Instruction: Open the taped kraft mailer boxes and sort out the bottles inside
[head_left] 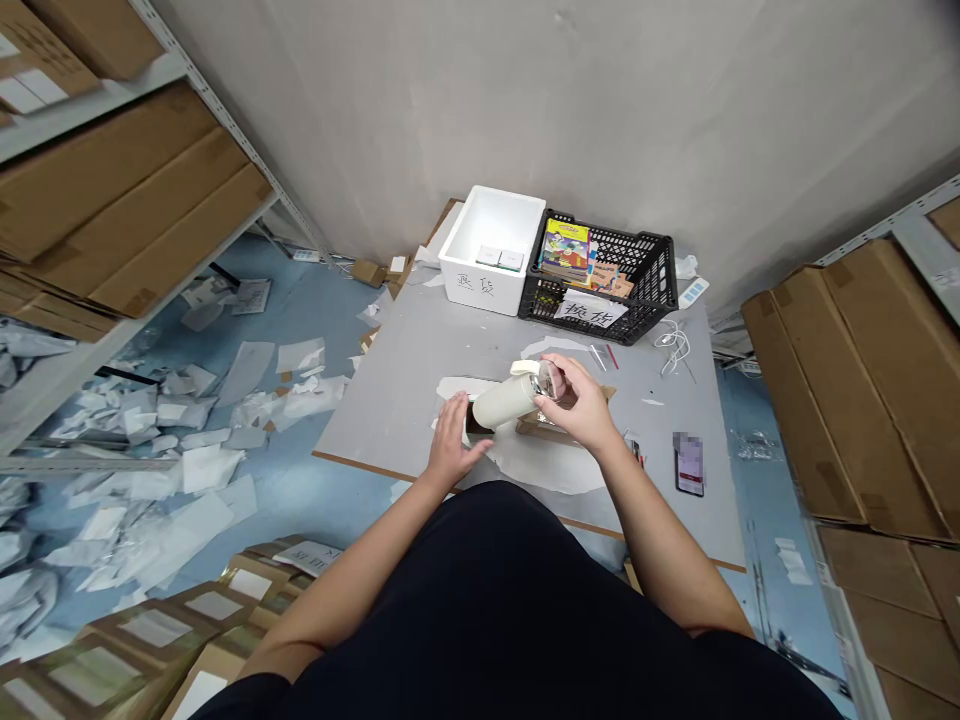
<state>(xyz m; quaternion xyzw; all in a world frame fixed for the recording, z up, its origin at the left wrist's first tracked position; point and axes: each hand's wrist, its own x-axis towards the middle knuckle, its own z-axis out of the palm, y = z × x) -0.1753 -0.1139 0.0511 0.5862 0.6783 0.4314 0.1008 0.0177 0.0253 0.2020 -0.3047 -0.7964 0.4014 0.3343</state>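
A pale cream bottle (504, 402) lies tilted over the grey table, its clear and metal top end toward the right. My right hand (576, 402) is closed round that top end. At the bottle's lower left end is a dark open box (477, 424), partly hidden. My left hand (453, 442) rests against this box's left side, thumb spread from the fingers; whether it grips the box is hard to tell. Beneath the bottle and my right hand lies a brown cardboard piece (541, 430), with white paper (551, 470) under it.
Behind stand a white foam box (480, 285) and a black crate (652, 290) holding books. A phone (688, 464) and a white cable (673, 345) lie on the table (390, 400) at the right. Shelves with cartons flank both sides; paper scraps litter the floor.
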